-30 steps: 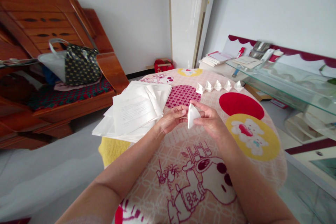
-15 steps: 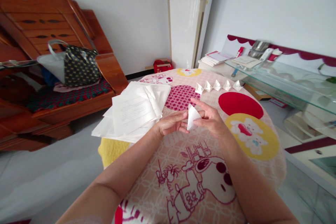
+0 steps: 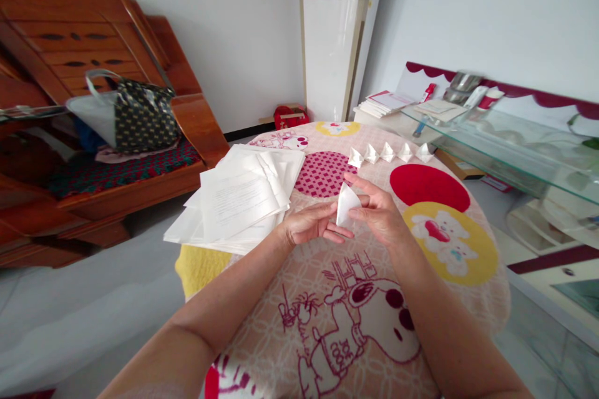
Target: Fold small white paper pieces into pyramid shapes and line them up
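Observation:
A small piece of folded white paper [image 3: 347, 204], narrow and pointed at the top, stands between my two hands above the table. My right hand [image 3: 380, 213] pinches its right side, with the thumb on the near face and the index finger reaching past the top. At the paper's left edge is my left hand [image 3: 309, 224], thumb and index finger against it and the lower fingers stretched out beneath. Beyond the hands, several folded paper boats [image 3: 387, 153] stand in a row. Left of them lies a stack of paper sheets [image 3: 238, 202], the upper ones printed.
A patterned cloth [image 3: 327, 318] covers the round table. To the right stands a glass-topped stand [image 3: 510, 149] with papers and containers. A wooden bench [image 3: 140, 181] with a dotted bag [image 3: 143, 115] is at the left, a tall white cabinet-like unit [image 3: 330, 43] behind.
The folded paper has turned and now looks narrower, with a blunter bottom. My left hand's lower fingers have stretched out further to the right under it. The boats and sheets are unmoved.

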The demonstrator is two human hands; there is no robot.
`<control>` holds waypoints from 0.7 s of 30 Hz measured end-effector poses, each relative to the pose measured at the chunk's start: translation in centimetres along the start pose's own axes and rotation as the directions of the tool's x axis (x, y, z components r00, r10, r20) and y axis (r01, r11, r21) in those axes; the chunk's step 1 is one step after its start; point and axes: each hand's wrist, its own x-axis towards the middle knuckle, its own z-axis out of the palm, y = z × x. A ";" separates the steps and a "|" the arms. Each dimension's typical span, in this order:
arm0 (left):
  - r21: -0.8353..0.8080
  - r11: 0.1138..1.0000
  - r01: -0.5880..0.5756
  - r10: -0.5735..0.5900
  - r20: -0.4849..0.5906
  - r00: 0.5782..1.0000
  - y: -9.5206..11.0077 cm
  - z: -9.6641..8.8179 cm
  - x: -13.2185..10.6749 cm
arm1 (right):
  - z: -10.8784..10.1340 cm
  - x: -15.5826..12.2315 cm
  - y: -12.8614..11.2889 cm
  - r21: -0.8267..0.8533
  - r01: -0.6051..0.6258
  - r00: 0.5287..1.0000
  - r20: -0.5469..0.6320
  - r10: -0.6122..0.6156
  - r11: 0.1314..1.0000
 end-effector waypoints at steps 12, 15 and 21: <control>0.010 0.998 -0.065 0.065 -0.217 0.974 1.1 0.1 -0.3 | -1.4 0.4 0.4 -0.103 -0.015 0.999 -0.033 0.011 0.995; 0.069 0.978 -0.197 0.208 -0.343 0.916 1.1 0.0 -0.1 | -1.6 0.5 0.4 -0.136 0.031 0.994 -0.101 -0.045 0.990; 0.501 0.790 -0.354 0.556 -0.341 0.758 1.8 -0.3 0.1 | -1.9 0.9 1.2 -0.154 -0.104 0.987 -0.141 0.083 0.982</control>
